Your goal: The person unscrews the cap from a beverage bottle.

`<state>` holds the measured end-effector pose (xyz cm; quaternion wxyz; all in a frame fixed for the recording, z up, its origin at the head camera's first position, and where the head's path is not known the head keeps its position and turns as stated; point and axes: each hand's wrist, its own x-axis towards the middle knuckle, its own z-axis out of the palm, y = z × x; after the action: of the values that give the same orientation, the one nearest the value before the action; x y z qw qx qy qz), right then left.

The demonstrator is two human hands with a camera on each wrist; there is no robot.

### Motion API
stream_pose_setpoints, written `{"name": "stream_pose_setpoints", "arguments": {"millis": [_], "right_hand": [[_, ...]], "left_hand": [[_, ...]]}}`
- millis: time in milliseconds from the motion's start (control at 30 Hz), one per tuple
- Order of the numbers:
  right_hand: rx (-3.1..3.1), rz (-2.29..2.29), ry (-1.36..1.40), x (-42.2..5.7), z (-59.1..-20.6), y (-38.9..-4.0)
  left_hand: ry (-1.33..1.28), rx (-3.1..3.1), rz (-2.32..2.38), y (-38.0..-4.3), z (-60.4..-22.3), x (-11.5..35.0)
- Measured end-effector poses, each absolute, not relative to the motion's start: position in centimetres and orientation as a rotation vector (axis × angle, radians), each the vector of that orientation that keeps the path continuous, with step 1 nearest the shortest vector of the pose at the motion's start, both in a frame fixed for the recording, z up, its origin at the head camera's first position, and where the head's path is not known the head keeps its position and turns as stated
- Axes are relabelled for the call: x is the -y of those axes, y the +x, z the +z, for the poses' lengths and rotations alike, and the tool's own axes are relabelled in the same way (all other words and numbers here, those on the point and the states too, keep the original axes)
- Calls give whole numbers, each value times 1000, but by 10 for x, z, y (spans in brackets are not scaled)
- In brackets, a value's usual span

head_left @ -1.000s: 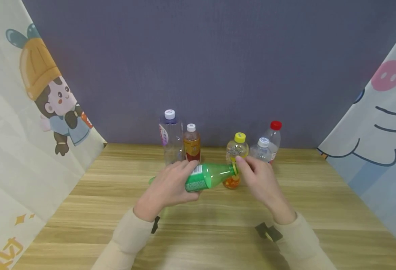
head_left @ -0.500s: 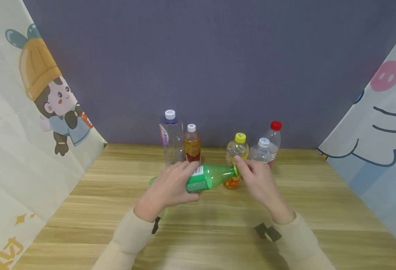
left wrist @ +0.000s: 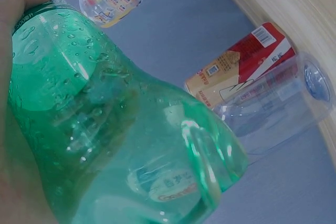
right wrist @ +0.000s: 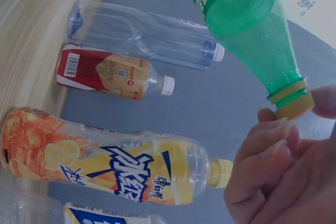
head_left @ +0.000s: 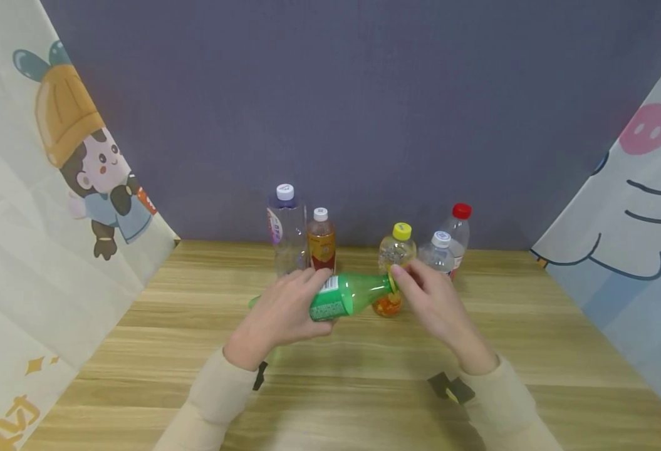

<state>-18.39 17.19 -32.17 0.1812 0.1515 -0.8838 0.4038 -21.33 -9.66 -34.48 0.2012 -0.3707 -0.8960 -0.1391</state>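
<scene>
My left hand (head_left: 285, 310) grips a green plastic bottle (head_left: 359, 293) round its labelled middle, holding it sideways above the table with the neck to the right. Droplets cling inside its clear green wall in the left wrist view. At the neck, my right hand (head_left: 434, 307) pinches the yellow bottle cap (right wrist: 296, 107) between thumb and fingertips. A narrow green gap shows between this cap and the yellow ring below it in the right wrist view. Behind the neck stands an iced tea bottle (right wrist: 121, 161) with a yellow cap, partly covered by the green bottle and right hand.
Along the dark back panel (head_left: 353, 125) stand a large clear bottle (head_left: 287, 232), a red-and-gold labelled bottle (head_left: 321, 241), a clear white-capped bottle (head_left: 438, 254) and a red-capped bottle (head_left: 458, 228). The wooden table (head_left: 353, 401) extends in front of them.
The right thumb has shifted slightly at the cap. The left hand and green bottle stay almost where they were; the head view has drifted a little.
</scene>
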Motion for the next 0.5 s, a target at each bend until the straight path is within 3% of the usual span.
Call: {"name": "stream_pose_setpoints", "arguments": {"millis": [500], "right_hand": [[2566, 1109, 307, -170, -320, -184]], "left_hand": [[-1044, 2496, -347, -213, -346, 96]]}}
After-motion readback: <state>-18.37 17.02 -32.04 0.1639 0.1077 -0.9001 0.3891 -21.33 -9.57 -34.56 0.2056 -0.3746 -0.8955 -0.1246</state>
